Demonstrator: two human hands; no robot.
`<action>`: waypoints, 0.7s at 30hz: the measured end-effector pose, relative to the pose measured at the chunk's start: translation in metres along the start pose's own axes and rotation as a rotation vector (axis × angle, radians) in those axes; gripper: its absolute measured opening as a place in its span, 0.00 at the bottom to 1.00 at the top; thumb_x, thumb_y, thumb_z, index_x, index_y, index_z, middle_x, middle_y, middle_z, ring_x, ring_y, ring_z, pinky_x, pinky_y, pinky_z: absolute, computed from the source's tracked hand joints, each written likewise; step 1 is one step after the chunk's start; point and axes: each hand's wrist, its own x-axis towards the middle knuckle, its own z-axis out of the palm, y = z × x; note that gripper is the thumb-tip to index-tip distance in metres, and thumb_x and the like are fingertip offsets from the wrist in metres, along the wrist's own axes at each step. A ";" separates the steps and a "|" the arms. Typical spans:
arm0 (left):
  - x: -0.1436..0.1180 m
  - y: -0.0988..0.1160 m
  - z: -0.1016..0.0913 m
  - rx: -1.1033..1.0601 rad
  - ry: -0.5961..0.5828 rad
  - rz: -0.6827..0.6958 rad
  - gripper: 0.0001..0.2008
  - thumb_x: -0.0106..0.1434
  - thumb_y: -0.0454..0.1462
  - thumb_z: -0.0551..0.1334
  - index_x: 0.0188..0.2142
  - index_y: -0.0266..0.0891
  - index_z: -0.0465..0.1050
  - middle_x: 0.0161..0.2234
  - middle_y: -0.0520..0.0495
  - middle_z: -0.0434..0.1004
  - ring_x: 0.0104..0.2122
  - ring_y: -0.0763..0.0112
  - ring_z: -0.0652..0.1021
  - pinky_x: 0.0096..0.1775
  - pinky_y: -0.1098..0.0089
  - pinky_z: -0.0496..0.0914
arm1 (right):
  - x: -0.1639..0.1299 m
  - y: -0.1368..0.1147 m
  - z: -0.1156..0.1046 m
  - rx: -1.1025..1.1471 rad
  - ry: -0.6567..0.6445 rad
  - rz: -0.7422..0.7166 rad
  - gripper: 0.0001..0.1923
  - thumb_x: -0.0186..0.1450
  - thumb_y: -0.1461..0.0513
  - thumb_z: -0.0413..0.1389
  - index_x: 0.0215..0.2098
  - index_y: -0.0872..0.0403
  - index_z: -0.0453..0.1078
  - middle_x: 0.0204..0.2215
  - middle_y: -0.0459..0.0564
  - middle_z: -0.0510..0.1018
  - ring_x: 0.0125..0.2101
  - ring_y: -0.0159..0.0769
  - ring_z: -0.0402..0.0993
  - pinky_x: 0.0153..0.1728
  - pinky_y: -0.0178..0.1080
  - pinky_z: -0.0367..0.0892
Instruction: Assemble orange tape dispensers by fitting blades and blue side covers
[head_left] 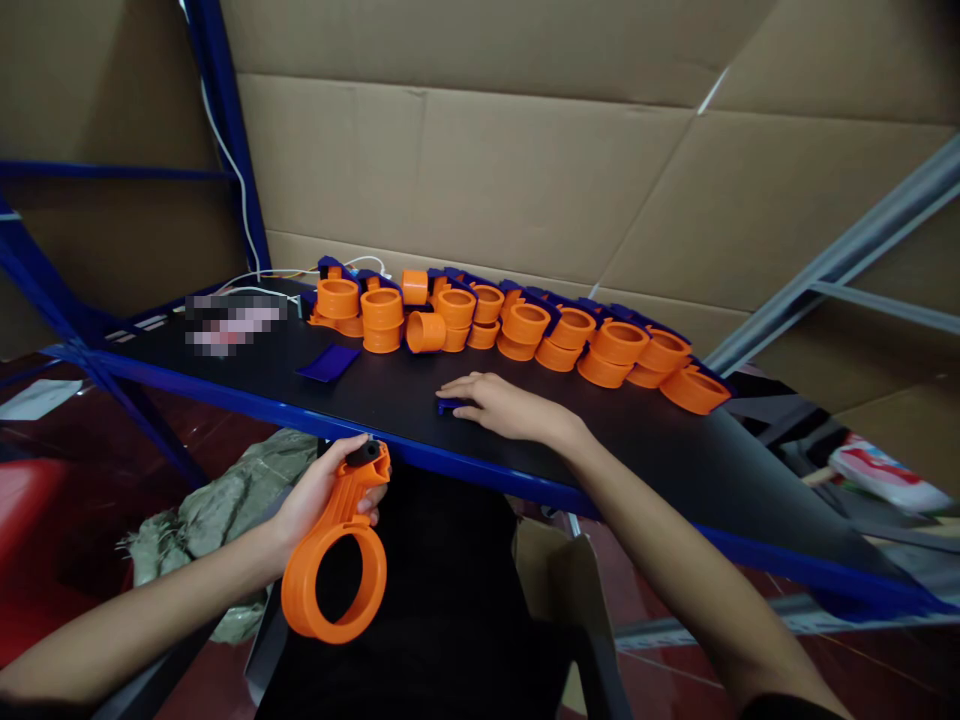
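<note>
- Red bin (30,520) at 9 o'clock, low at the left edge, below the bench (660,440).
- Grey-green sack (225,500) on the floor, just right of the bin and under the bench's near edge.
- Left hand (319,495) at 7 o'clock, in front of the bench edge: fingers curled round the stem of an orange ring (335,570), whose loop hangs below the hand, off the bench.
- Blue plate (328,362) lies flat on the bench at 11 o'clock, apart from both hands.
- Orange parts (525,325) in a long row along the bench's far side, from 11 to 2 o'clock, some with blue pieces on them.
- Right hand (499,405) at centre, palm down on the bench, fingers loosely spread; its fingertips touch a small blue piece (450,405).
</note>
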 end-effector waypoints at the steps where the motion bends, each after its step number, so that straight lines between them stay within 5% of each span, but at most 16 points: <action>1: 0.000 0.000 0.000 0.006 -0.002 -0.008 0.18 0.65 0.50 0.59 0.36 0.37 0.75 0.23 0.49 0.72 0.17 0.75 0.68 0.22 0.71 0.70 | 0.000 0.000 -0.002 0.017 -0.001 0.002 0.20 0.67 0.64 0.58 0.57 0.50 0.73 0.55 0.52 0.77 0.56 0.44 0.71 0.61 0.49 0.60; 6: -0.003 -0.001 0.001 -0.007 -0.050 -0.045 0.20 0.66 0.51 0.57 0.35 0.37 0.75 0.18 0.52 0.67 0.16 0.74 0.68 0.22 0.73 0.67 | 0.003 -0.004 -0.012 0.072 -0.030 0.014 0.17 0.66 0.62 0.60 0.54 0.51 0.76 0.47 0.52 0.81 0.45 0.40 0.77 0.50 0.42 0.69; 14: -0.006 -0.003 0.005 -0.025 -0.016 -0.132 0.22 0.65 0.52 0.59 0.29 0.36 0.73 0.21 0.49 0.70 0.20 0.72 0.73 0.27 0.72 0.71 | 0.002 -0.002 -0.026 0.098 -0.133 -0.066 0.25 0.67 0.63 0.58 0.62 0.44 0.69 0.59 0.50 0.72 0.49 0.38 0.75 0.50 0.38 0.68; 21: -0.007 0.000 0.004 -0.076 0.024 -0.155 0.16 0.65 0.47 0.61 0.40 0.35 0.74 0.26 0.47 0.76 0.23 0.67 0.78 0.31 0.68 0.73 | 0.015 0.006 -0.022 0.160 -0.178 -0.044 0.22 0.61 0.66 0.64 0.53 0.50 0.77 0.49 0.53 0.78 0.36 0.33 0.75 0.40 0.34 0.69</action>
